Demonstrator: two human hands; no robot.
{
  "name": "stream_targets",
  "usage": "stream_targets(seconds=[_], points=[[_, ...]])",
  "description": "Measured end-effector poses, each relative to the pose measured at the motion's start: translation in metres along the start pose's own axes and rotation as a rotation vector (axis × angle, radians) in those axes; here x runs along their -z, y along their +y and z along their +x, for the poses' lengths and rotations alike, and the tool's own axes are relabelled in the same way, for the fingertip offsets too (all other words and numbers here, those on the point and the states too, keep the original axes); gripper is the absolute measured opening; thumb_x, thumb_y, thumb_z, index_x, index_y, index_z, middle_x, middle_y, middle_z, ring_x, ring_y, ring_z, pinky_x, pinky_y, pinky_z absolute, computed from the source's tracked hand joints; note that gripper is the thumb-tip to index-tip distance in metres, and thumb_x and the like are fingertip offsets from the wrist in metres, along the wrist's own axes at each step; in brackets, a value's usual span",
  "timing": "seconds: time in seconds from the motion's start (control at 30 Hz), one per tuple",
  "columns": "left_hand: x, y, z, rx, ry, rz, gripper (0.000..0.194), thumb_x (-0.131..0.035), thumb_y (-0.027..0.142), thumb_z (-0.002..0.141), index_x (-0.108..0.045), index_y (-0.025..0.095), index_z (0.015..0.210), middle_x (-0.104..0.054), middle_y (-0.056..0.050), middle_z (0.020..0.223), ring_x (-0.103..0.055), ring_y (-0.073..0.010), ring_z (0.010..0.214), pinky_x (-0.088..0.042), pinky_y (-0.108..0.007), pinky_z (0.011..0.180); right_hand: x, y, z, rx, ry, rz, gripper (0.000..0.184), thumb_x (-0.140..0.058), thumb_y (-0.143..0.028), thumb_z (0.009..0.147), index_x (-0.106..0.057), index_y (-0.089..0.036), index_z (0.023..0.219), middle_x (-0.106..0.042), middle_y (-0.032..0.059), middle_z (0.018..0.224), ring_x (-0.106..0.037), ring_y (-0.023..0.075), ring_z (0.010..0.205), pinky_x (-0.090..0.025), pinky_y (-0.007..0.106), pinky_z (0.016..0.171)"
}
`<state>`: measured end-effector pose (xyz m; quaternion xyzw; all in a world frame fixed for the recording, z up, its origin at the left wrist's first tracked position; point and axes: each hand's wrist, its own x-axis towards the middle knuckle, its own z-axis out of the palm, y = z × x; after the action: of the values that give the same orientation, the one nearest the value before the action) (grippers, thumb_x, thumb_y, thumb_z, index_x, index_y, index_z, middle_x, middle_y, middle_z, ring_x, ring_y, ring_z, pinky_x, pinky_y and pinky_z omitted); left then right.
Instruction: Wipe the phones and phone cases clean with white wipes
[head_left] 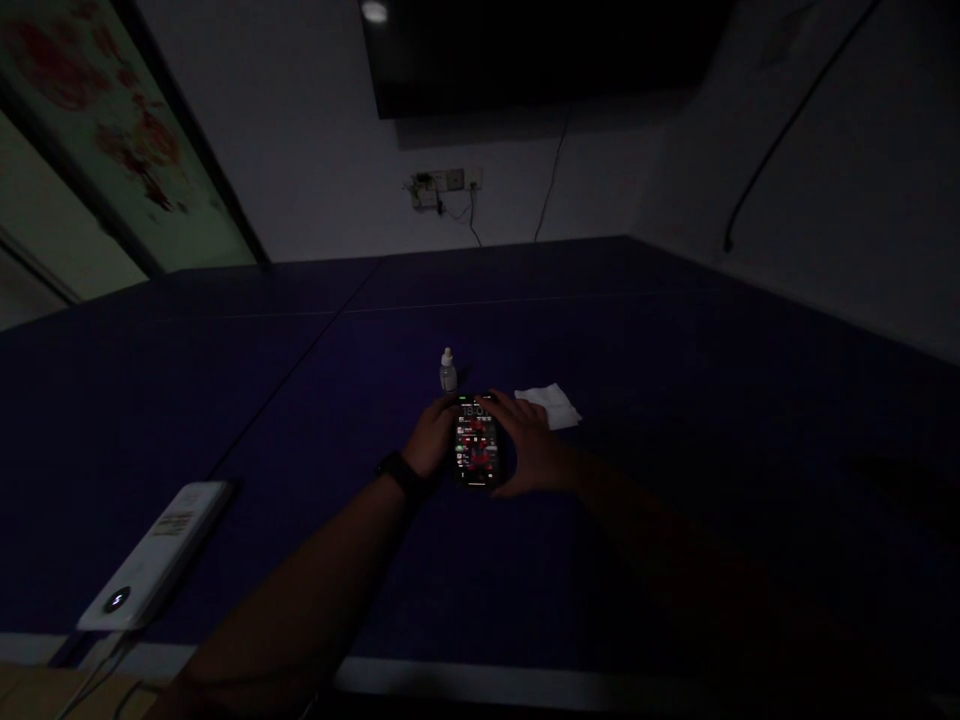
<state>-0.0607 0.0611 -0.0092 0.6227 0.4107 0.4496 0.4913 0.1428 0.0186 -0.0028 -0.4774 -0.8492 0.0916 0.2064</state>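
Bracketing a lit smartphone (pixel 475 445) on a dark blue table (pixel 675 400)

The smartphone lies screen up between both hands, near the middle of the table, its lock screen glowing red and green. The left hand (pixel 431 435), with a black wristband (pixel 397 473) at its wrist, curls against the phone's left edge; the dim light hides whether it grips. The right hand (pixel 529 440) is spread open, its fingers (pixel 502 402) over the phone's top right corner. Just behind stands a small clear plastic bottle (pixel 448 372), and to the right lies a crumpled white tissue (pixel 547 405). A white power bank (pixel 154 555) sits toward the near left, its lightning icon lit. Beyond the table, a wall socket panel (pixel 442 187) trails cables beneath a dark wall-mounted television (pixel 540 50).
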Motion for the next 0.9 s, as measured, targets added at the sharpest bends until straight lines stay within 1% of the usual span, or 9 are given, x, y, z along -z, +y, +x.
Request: stream_targets(seconds=[0.07, 0.13, 0.2, 0.3, 0.37, 0.47, 0.5, 0.6, 0.9], points=[[-0.005, 0.004, -0.002, 0.013, 0.033, -0.161, 0.05, -0.045, 0.052, 0.097, -0.054, 0.023, 0.136, -0.072, -0.01, 0.118, -0.07, -0.0257, 0.099, -0.055, -0.044, 0.089, 0.0, -0.006, 0.001, 0.008, 0.096, 0.005, 0.143, -0.097, -0.05, 0.047, -0.016, -0.031, 0.164, -0.023, 0.0163, 0.169, -0.033, 0.0459, 0.146, -0.026, 0.064, 0.117], [-0.009, 0.008, -0.005, 0.027, 0.061, -0.343, 0.053, -0.046, 0.057, 0.098, -0.049, 0.027, 0.141, -0.069, -0.008, 0.128, -0.069, -0.0228, 0.105, -0.054, -0.041, 0.094, 0.0, -0.013, 0.001, 0.028, 0.169, 0.026, 0.145, -0.098, -0.046, 0.048, -0.013, -0.032, 0.164, -0.017, 0.0159, 0.171, -0.033, 0.0459, 0.146, -0.027, 0.065, 0.117], [-0.01, 0.012, -0.007, 0.149, 0.031, -0.623, 0.05, -0.053, 0.057, 0.097, -0.056, 0.026, 0.136, -0.07, -0.007, 0.127, -0.069, -0.0217, 0.107, -0.051, -0.038, 0.098, 0.001, -0.019, 0.0, 0.047, 0.212, 0.063, 0.148, -0.099, -0.045, 0.046, -0.01, -0.032, 0.164, -0.014, 0.0166, 0.172, -0.035, 0.0455, 0.145, -0.029, 0.065, 0.117], [-0.008, 0.015, -0.01, 0.393, -0.06, -0.903, 0.046, -0.055, 0.055, 0.098, -0.068, 0.017, 0.118, -0.075, -0.009, 0.108, -0.071, -0.0224, 0.093, -0.054, -0.037, 0.092, 0.005, -0.027, 0.0, 0.091, 0.25, 0.161, 0.15, -0.099, -0.051, 0.047, -0.008, -0.03, 0.165, -0.022, 0.0191, 0.169, -0.042, 0.0432, 0.141, -0.038, 0.063, 0.113], [-0.005, 0.015, -0.011, 0.451, -0.074, -0.913, 0.048, -0.049, 0.055, 0.101, -0.071, 0.014, 0.109, -0.076, -0.009, 0.098, -0.071, -0.0208, 0.084, -0.055, -0.036, 0.085, 0.009, -0.031, 0.0, 0.146, 0.322, 0.23, 0.125, -0.093, -0.053, 0.063, -0.02, -0.028, 0.162, -0.035, 0.0194, 0.163, -0.048, 0.0393, 0.137, -0.046, 0.059, 0.108], [-0.002, 0.015, -0.012, 0.484, -0.073, -0.964, 0.048, -0.047, 0.056, 0.101, -0.072, 0.015, 0.098, -0.074, -0.006, 0.087, -0.069, -0.0168, 0.074, -0.054, -0.031, 0.076, 0.015, -0.036, 0.002, 0.179, 0.533, 0.271, 0.04, -0.066, -0.039, 0.095, -0.062, -0.024, 0.133, -0.067, 0.0133, 0.126, -0.065, 0.0277, 0.111, -0.057, 0.045, 0.091], [-0.001, 0.015, -0.012, 0.487, -0.076, -0.978, 0.047, -0.048, 0.056, 0.101, -0.072, 0.016, 0.094, -0.074, -0.005, 0.084, -0.068, -0.0161, 0.072, -0.053, -0.03, 0.074, 0.016, -0.037, 0.002, 0.175, 0.589, 0.27, 0.022, -0.059, -0.033, 0.1, -0.069, -0.024, 0.118, -0.071, 0.0099, 0.109, -0.068, 0.0238, 0.099, -0.058, 0.04, 0.083], [-0.002, 0.017, -0.013, 0.493, -0.097, -1.008, 0.046, -0.052, 0.057, 0.098, -0.071, 0.016, 0.088, -0.071, -0.004, 0.079, -0.067, -0.016, 0.069, -0.052, -0.029, 0.072, 0.017, -0.04, 0.003, 0.197, 0.627, 0.243, 0.024, -0.05, -0.026, 0.104, -0.073, -0.023, 0.098, -0.07, 0.0049, 0.087, -0.068, 0.0185, 0.08, -0.057, 0.033, 0.073], [-0.004, 0.023, -0.016, 0.521, -0.129, -1.046, 0.051, -0.048, 0.058, 0.101, -0.069, 0.015, 0.081, -0.068, -0.004, 0.073, -0.064, -0.0147, 0.064, -0.051, -0.028, 0.068, 0.016, -0.045, -0.001, 0.289, 0.599, 0.135, 0.023, -0.052, -0.024, 0.104, -0.075, -0.021, 0.106, -0.075, 0.0077, 0.095, -0.07, 0.0205, 0.084, -0.057, 0.037, 0.075]])
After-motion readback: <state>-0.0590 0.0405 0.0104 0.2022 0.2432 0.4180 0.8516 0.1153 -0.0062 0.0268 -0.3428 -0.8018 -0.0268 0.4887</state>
